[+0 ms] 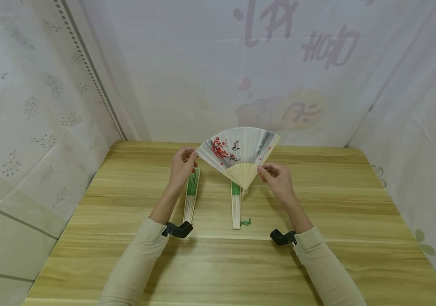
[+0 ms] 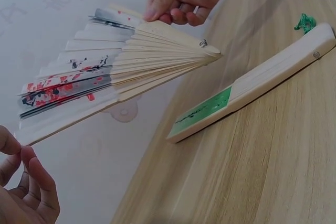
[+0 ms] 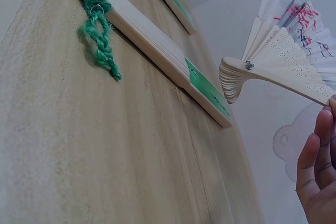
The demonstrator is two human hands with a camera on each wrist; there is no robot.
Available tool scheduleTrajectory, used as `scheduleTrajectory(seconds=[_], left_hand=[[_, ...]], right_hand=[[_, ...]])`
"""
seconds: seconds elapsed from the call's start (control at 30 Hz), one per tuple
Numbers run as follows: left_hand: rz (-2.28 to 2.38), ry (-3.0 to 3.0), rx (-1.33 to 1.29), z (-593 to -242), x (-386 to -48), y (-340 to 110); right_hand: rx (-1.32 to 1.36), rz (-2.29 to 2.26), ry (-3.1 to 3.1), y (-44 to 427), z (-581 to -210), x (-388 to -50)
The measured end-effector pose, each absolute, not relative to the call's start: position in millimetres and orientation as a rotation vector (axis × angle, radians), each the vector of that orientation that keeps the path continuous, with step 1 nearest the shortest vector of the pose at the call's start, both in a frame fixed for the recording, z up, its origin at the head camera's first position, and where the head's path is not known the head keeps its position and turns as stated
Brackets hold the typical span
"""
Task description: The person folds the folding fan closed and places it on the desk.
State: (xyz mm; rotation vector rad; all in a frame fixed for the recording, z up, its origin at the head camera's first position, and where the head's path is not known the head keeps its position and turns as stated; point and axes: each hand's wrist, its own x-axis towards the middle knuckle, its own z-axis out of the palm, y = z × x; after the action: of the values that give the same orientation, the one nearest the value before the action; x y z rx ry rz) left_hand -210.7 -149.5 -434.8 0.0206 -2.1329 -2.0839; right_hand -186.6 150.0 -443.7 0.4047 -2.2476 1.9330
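Note:
A white folding fan (image 1: 245,146) painted with red blossoms and a bird is spread wide above the table. My left hand (image 1: 182,165) pinches its left outer edge near the top corner. On the other side my right hand (image 1: 278,180) pinches the right guard rib, about halfway down. In the left wrist view the fan's pale ribs (image 2: 157,51) converge on a metal rivet. Below it on the table lies a folded green fan (image 1: 236,208) with a green braided tassel (image 3: 100,40). Another folded green fan (image 1: 191,197) lies beneath my left forearm, partly hidden by the hand and wrist.
The wooden table (image 1: 317,263) ends at a pale printed cloth backdrop (image 1: 187,76) behind the fan. Patterned cloth also hangs at the left and right sides. A black wrist camera (image 1: 179,230) sits on the left wrist, and another camera (image 1: 282,237) on the right.

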Motion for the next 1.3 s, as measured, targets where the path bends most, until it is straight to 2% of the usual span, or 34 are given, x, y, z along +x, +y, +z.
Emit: scheduleTrajectory(seconds=[1.3], left_hand=[[-2.067,-2.131,-0.031,-428.8,-220.9,-120.4]], right_hand=[[0.455,1.951,-2.27,144.4,-455.1,-188.1]])
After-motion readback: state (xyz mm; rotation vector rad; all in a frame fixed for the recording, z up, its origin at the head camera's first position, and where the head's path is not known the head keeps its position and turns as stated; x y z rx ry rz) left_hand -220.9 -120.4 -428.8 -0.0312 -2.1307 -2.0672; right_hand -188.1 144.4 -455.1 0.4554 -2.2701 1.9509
